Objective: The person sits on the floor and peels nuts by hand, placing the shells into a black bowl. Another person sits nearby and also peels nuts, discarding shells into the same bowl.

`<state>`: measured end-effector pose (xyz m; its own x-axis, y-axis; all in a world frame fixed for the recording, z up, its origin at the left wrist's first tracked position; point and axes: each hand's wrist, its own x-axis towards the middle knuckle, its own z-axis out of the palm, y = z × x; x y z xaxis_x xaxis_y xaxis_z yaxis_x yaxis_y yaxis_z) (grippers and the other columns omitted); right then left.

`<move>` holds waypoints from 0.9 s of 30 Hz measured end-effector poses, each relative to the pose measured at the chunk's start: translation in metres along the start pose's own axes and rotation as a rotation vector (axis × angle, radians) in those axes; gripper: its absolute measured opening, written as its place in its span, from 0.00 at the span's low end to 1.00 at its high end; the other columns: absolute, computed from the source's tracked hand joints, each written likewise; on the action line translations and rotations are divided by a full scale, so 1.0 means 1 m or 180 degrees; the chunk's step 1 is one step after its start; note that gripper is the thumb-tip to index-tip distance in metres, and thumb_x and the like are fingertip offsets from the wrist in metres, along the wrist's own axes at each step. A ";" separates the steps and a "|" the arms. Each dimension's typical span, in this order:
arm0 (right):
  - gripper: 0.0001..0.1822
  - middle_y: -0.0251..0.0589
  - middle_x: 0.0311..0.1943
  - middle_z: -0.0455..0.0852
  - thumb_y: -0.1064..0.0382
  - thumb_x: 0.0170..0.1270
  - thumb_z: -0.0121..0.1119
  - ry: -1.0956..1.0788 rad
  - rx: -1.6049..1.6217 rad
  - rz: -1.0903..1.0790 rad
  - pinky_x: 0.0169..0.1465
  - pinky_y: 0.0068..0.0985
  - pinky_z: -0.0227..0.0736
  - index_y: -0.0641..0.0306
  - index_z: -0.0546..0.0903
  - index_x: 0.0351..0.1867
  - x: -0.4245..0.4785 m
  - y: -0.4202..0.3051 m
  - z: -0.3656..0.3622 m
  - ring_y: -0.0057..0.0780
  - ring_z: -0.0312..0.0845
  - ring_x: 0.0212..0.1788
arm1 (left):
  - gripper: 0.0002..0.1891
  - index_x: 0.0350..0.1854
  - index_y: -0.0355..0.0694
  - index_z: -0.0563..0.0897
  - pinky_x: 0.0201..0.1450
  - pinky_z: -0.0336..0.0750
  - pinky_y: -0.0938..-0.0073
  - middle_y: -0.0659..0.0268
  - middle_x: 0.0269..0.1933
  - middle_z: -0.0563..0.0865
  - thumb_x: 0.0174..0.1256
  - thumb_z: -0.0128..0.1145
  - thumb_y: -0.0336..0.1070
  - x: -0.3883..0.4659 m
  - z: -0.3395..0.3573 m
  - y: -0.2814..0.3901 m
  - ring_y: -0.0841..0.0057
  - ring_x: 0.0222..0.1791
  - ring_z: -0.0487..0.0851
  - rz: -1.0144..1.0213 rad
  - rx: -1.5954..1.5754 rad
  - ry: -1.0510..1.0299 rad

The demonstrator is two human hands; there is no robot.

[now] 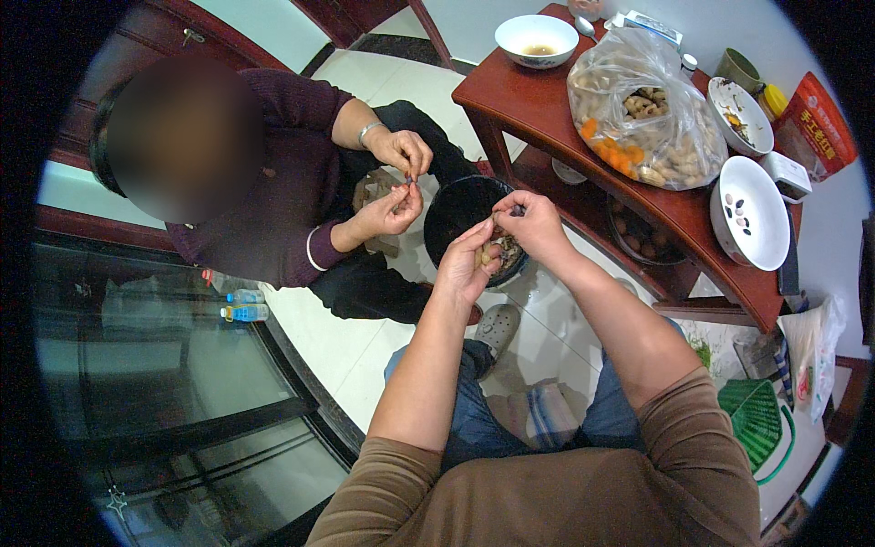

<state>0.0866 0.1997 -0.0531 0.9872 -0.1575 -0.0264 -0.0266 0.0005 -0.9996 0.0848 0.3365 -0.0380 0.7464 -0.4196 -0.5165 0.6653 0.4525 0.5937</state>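
Both my hands meet above a black bucket [448, 222] with peanut shells [509, 254] in it. In the curled fingers of my left hand [465, 268] are pale unshelled peanuts [487, 257]; its thumb and index finger touch the right fingertips. My right hand [540, 224] has dark kernels [519, 210] tucked in its fingers. Whatever small piece the fingertips pinch is mostly hidden. At my right, a white bowl [769, 229] contains several dark and pale kernels [737, 213]. A clear plastic bag [601, 89] of unshelled peanuts [644, 104] sits behind it on the red-brown wooden table [547, 113].
Opposite me a person's hands [400, 181] hold a small dark piece beside the bucket. A white bowl with liquid [536, 42], a scrap bowl [742, 116] and a red pouch [817, 130] stand on the table. A green basket [752, 420] is at lower right; plastic bottles [246, 312] lie left.
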 end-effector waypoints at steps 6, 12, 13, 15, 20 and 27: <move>0.05 0.34 0.22 0.79 0.70 0.52 0.57 -0.0177 0.1115 0.0769 0.24 0.18 0.68 0.69 0.79 0.31 0.003 -0.009 -0.014 0.18 0.73 0.22 | 0.12 0.49 0.41 0.74 0.23 0.63 0.87 0.66 0.37 0.81 0.65 0.52 0.36 0.005 -0.009 -0.001 0.84 0.23 0.71 0.0288 0.0158 0.0205; 0.08 0.34 0.25 0.77 0.64 0.55 0.54 -0.0499 0.2021 0.1394 0.30 0.18 0.66 0.67 0.77 0.33 0.004 -0.008 -0.027 0.20 0.70 0.25 | 0.10 0.46 0.34 0.68 0.30 0.74 0.78 0.53 0.40 0.81 0.66 0.48 0.32 0.016 -0.032 0.000 0.76 0.29 0.76 0.0333 -0.0531 0.0399; 0.08 0.34 0.25 0.77 0.64 0.56 0.54 -0.0537 0.2087 0.1465 0.30 0.18 0.66 0.67 0.77 0.33 0.004 -0.008 -0.028 0.20 0.70 0.25 | 0.11 0.47 0.33 0.67 0.35 0.76 0.75 0.52 0.42 0.79 0.66 0.47 0.30 0.017 -0.032 -0.002 0.73 0.32 0.77 0.0290 -0.0663 0.0556; 0.08 0.34 0.25 0.77 0.63 0.57 0.55 -0.0618 0.2219 0.1605 0.29 0.18 0.66 0.66 0.77 0.33 0.006 -0.009 -0.029 0.20 0.70 0.25 | 0.12 0.49 0.30 0.65 0.43 0.78 0.69 0.48 0.46 0.77 0.65 0.44 0.27 0.015 -0.024 -0.004 0.67 0.38 0.78 0.0207 -0.0924 0.0870; 0.06 0.32 0.22 0.76 0.64 0.56 0.57 -0.0500 0.1793 0.1528 0.26 0.18 0.65 0.66 0.78 0.29 0.002 -0.014 -0.029 0.19 0.69 0.21 | 0.26 0.61 0.29 0.54 0.59 0.70 0.58 0.43 0.54 0.71 0.58 0.41 0.19 0.012 -0.013 -0.003 0.55 0.52 0.75 0.0356 -0.0715 0.0114; 0.07 0.32 0.18 0.78 0.64 0.54 0.60 -0.0777 0.0925 0.1308 0.21 0.16 0.64 0.66 0.79 0.24 -0.002 -0.018 -0.029 0.16 0.70 0.19 | 0.35 0.66 0.33 0.51 0.60 0.69 0.66 0.46 0.63 0.63 0.50 0.40 0.12 0.006 0.010 -0.005 0.57 0.60 0.70 0.1060 0.0637 0.0067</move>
<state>0.0805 0.1717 -0.0346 0.9135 0.1462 -0.3797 -0.4066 0.2912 -0.8659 0.0857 0.3236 -0.0379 0.9226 -0.2585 -0.2863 0.3718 0.3980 0.8387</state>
